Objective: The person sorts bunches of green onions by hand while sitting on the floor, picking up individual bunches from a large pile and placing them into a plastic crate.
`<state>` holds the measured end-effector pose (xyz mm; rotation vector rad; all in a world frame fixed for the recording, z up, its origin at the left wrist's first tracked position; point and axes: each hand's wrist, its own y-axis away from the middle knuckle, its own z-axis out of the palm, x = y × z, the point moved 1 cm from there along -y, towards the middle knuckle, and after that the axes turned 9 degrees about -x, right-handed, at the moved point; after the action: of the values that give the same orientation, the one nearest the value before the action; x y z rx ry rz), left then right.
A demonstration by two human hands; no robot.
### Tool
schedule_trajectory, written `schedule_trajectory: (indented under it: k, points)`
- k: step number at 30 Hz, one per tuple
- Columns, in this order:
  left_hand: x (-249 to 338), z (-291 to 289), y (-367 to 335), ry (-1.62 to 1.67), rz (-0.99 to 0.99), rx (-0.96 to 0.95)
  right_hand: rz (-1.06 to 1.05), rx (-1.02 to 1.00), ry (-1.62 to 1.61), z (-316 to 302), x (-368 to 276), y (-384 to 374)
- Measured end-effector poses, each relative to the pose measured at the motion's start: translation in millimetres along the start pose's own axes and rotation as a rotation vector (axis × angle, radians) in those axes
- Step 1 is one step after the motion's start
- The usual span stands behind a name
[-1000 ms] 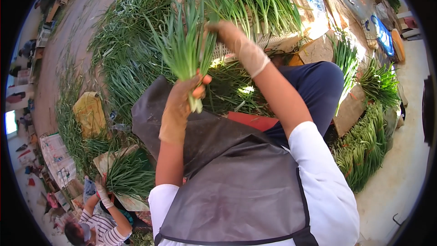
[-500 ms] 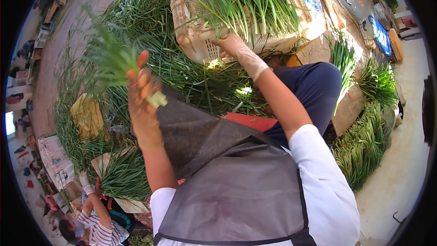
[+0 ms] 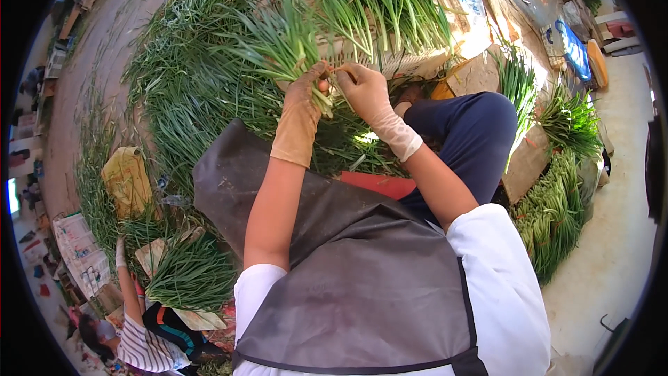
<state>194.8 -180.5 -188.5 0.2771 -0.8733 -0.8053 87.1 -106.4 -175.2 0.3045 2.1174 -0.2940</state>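
Note:
My left hand [image 3: 309, 97], in a tan glove, is closed around a bunch of scallion-like greens [image 3: 282, 45], leaves pointing up and left, pale cut ends below the fist. Right beside it, my right hand [image 3: 365, 94] wears a thin whitish glove. Its thumb and forefinger are pinched together against the bunch's stems; what they hold is too small to make out. Just beyond both hands stands an upturned pale plastic crate [image 3: 410, 63], with loose greens [image 3: 390, 7] laid across its top, stems toward me.
A large heap of greens [image 3: 188, 76] spreads left of the crate. Tied bundles [image 3: 553, 216] are stacked at the right, near a blue container [image 3: 574, 52]. A yellow sack [image 3: 129, 181] lies at the left. Another person [image 3: 142, 338] works at the lower left beside more greens [image 3: 191, 271].
My left hand has swung the bunch from the left to in front of the crate. My right hand has drawn back from the crate's edge and met it, fingers pinched.

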Motion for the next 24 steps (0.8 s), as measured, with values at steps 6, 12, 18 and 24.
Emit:
schedule_trajectory:
  k: [6, 12, 18, 24]
  points:
    - [45, -40, -10, 0.168, 0.178, -0.008, 0.212, -0.479, -0.553, -29, -19, 35]
    - [48, -41, -9, 0.186, 0.159, -0.008, 0.203, -0.507, 0.704, -32, 9, 33]
    - [3, 0, 11, 0.118, 0.045, -0.066, 0.422, -0.640, -0.346, -23, -22, -11]
    - [-17, -36, -1, -0.665, 0.042, 0.329, 0.305, -0.130, -0.040, -86, 19, -33]
